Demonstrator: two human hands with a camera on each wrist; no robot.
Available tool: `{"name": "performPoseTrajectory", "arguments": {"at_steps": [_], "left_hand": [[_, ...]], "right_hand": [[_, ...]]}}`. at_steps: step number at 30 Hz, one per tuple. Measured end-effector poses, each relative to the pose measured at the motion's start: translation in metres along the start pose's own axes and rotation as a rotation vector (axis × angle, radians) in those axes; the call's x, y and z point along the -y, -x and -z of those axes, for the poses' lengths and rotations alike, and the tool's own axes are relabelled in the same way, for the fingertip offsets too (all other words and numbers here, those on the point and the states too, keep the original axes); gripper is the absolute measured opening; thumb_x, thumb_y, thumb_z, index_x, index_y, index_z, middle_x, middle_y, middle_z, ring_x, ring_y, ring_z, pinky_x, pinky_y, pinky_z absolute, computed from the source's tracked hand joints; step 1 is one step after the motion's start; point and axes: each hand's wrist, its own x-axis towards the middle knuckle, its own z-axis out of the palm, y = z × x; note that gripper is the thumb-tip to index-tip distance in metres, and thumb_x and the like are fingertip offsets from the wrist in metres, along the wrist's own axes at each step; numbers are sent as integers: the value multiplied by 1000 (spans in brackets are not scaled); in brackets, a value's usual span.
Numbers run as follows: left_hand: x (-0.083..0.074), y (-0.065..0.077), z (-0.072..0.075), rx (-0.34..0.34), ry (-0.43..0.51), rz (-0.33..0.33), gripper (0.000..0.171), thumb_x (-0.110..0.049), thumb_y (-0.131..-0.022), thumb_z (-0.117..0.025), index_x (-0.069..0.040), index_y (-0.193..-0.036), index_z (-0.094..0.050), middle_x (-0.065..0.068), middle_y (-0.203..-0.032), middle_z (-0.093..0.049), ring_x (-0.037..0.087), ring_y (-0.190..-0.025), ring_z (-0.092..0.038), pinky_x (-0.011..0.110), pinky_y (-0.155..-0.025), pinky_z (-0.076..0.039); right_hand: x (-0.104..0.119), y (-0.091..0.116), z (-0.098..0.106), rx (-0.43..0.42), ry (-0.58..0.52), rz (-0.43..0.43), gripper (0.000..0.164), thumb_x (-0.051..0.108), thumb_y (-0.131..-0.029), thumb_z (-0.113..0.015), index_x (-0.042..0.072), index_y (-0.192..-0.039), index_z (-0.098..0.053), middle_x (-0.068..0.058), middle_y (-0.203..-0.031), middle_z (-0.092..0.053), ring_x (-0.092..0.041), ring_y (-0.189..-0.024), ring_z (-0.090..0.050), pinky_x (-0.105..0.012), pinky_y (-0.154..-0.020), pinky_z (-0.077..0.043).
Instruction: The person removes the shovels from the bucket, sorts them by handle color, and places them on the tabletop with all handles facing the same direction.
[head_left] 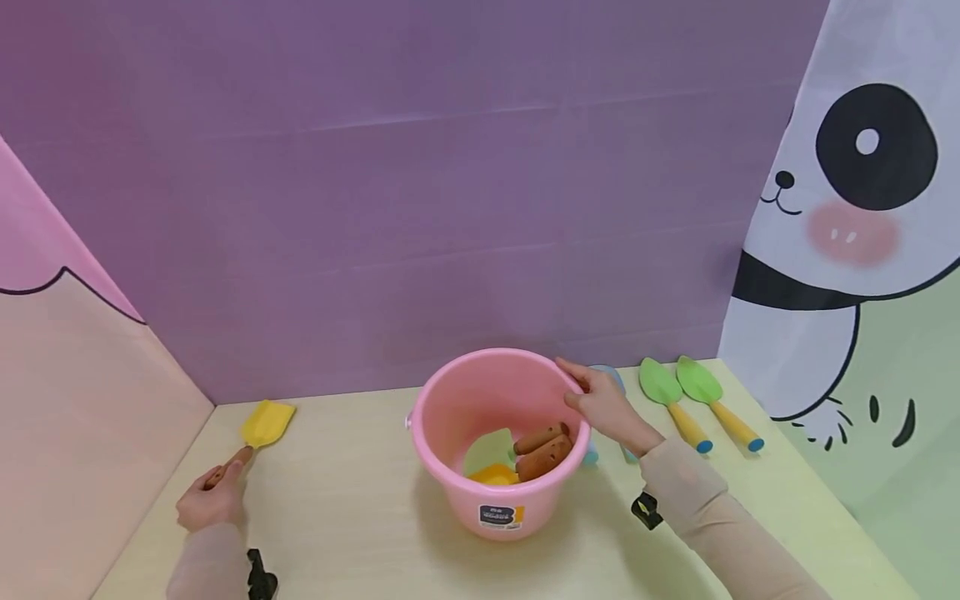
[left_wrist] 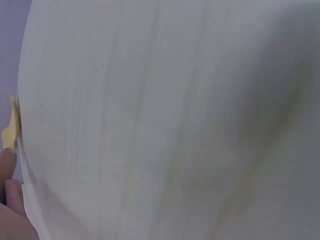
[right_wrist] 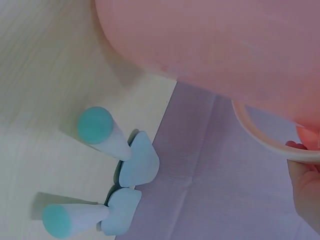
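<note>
At the left, my left hand [head_left: 213, 504] grips the brown handle of a toy shovel with a yellow blade [head_left: 268, 423]. This blade [left_wrist: 11, 131] shows only at the left edge of the left wrist view. My right hand [head_left: 609, 408] holds the right rim of a pink bucket [head_left: 480, 392], thumb inside. The bucket's mouth faces up toward me. Inside it lie shovels with brown handles [head_left: 543, 457], a green blade [head_left: 487, 450] and a yellow blade [head_left: 495, 475]. The right wrist view shows the bucket's outer wall [right_wrist: 215, 45] close up.
Two green shovels with yellow handles [head_left: 662, 385] [head_left: 701, 382] lie at the back right of the table [head_left: 337, 500]. Beside the bucket, partly hidden by my right hand, lie light-blue shovels [right_wrist: 140, 160]. A purple backdrop [head_left: 450, 208] rises along the table's back edge.
</note>
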Motion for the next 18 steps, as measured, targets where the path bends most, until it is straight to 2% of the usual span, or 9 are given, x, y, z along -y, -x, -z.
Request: {"name": "performPoseTrajectory", "arguments": {"at_steps": [5,9,14,16,18], "left_hand": [[-1,-3,-7,-30,60,95,63,-51,-79,-60,-16,-130,-53,-21,-78,-43,-10,-60,-39,10,-60,-37],[2,-6,-7,-40,108,139,62,-50,-78,-61,-18,-131,-53,-25,-73,-43,-11,-59,-41,8,-57,-38],[6,-9,-7,-29,96,124,64,-51,-78,-62,-17,-131,-53,-26,-71,-42,-10,-62,-41,8,-58,-36],[8,-11,-8,-22,73,108,64,-50,-78,-62,-16,-131,-52,-23,-78,-45,-8,-66,-41,10,-58,-35],[9,-14,-11,-9,45,85,64,-49,-80,-60,-15,-133,-50,-11,-96,-58,3,-80,-53,16,-70,-43]], "right_hand": [[-1,1,-1,3,-19,0,52,5,-87,-50,4,-138,-39,-19,-135,-47,-26,-104,-58,-26,-75,-49],[-2,1,-2,14,-48,-12,52,5,-88,-50,5,-139,-39,-17,-137,-46,-27,-106,-58,-27,-77,-51],[-2,1,-2,26,-71,-27,52,6,-89,-49,6,-140,-37,-17,-138,-44,-27,-106,-57,-30,-79,-52],[-2,2,-1,22,-73,-28,52,5,-88,-49,6,-139,-38,-17,-138,-44,-26,-105,-58,-29,-78,-52],[-1,2,0,18,-72,-26,53,4,-87,-50,5,-139,-38,-18,-138,-44,-26,-104,-58,-27,-76,-51]]}}
